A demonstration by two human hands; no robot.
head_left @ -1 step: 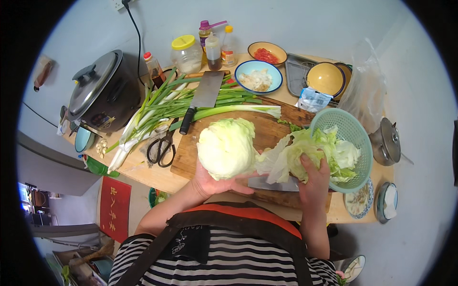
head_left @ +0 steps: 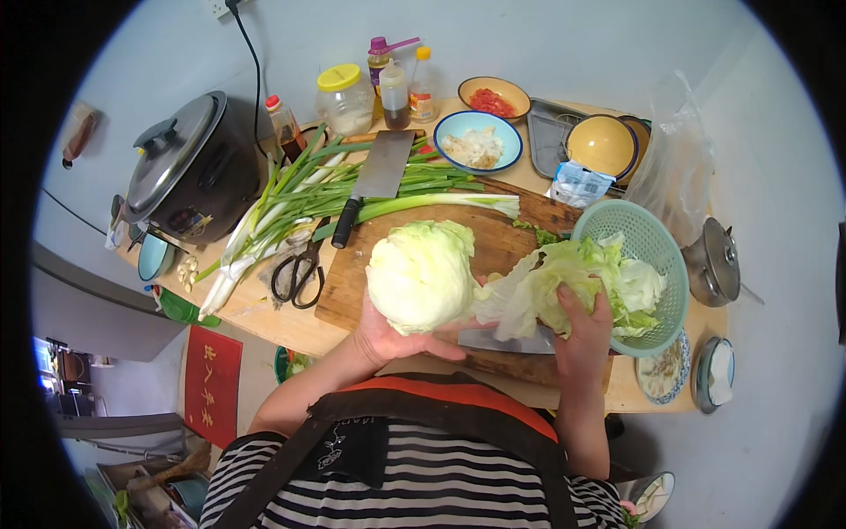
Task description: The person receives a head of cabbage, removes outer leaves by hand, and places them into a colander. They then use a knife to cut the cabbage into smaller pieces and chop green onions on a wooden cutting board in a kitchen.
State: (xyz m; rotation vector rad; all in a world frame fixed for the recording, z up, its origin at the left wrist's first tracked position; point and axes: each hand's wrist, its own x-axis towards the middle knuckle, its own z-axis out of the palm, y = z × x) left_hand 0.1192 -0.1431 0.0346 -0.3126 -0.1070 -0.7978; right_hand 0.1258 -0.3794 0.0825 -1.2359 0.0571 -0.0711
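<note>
My left hand (head_left: 385, 337) cups a pale green cabbage head (head_left: 421, 273) from below, holding it above the wooden cutting board (head_left: 507, 240). Pulled away from the head's right side is a loose cabbage leaf (head_left: 539, 291), which my right hand (head_left: 583, 333) grips. The leaf reaches to the rim of a teal plastic colander (head_left: 661, 238) that holds more torn leaves. A grey flat blade (head_left: 507, 340) lies on the board under the leaf.
A cleaver (head_left: 379, 174) rests on long green onions (head_left: 300, 196) behind the board, with black scissors (head_left: 298, 271) to its left. A rice cooker (head_left: 189, 167) stands far left. Bottles, a jar (head_left: 345, 99), bowls and a tray line the back. A small lidded pot (head_left: 712, 260) sits at the right.
</note>
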